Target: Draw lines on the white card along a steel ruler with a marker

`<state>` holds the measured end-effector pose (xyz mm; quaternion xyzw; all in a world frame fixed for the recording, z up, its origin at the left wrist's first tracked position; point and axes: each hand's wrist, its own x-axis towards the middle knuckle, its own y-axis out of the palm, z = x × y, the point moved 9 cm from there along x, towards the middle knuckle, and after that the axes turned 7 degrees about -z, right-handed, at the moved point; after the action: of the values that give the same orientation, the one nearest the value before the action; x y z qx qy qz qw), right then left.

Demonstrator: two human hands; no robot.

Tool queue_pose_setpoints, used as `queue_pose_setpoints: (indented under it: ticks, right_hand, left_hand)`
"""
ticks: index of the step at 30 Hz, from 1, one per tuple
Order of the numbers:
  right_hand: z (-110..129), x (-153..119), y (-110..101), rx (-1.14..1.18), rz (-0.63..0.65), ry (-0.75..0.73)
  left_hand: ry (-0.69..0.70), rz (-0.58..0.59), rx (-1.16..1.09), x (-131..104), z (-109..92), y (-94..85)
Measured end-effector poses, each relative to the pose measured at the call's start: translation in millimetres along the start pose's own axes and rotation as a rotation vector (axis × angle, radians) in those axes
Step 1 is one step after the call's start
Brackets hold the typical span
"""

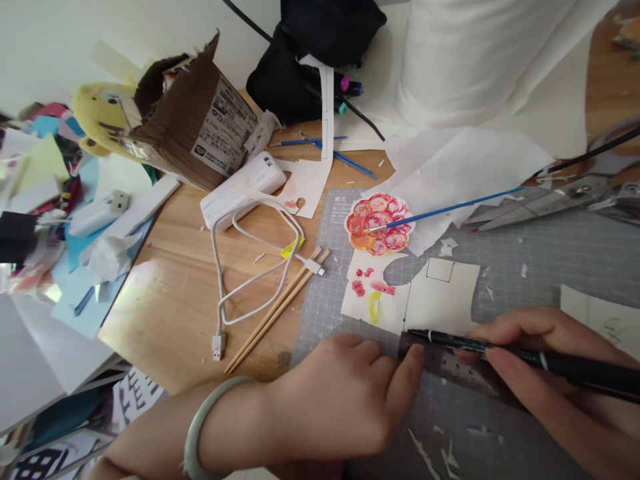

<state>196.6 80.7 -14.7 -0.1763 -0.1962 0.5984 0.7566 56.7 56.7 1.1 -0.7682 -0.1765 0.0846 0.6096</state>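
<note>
Right hand closed in a writing grip around a black pen, tip resting at the lower edge of a cream paper piece. Pen lies low, almost flat, apparently so the tip can run along a straightedge. Left hand, jade-coloured bangle on the wrist, presses fingers and thumb down on a dark ruler; it pins rather than grasps, likely to keep the edge from slipping. Ruler sits just below the paper on the grey cutting mat.

Above the paper: a round sheet painted with red-orange circles, a blue-handled brush resting across it. Scissors lie at the mat's far right. Off the mat, on the wooden surface: chopsticks, white charger and cable, torn cardboard box.
</note>
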Motion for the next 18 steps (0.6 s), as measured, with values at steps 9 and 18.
queue_pose_setpoints:
  ticks: [9, 18]
  right_hand:
    - [10.6, 2.0, 7.5, -0.056, 0.110, -0.126]
    - [2.6, -2.9, 2.0, -0.019, 0.133, -0.093]
  left_hand:
    - [-0.019, 0.031, 0.021, -0.1, -1.3, 2.1]
    - [-0.042, 0.039, 0.017, -1.2, -0.4, 0.8]
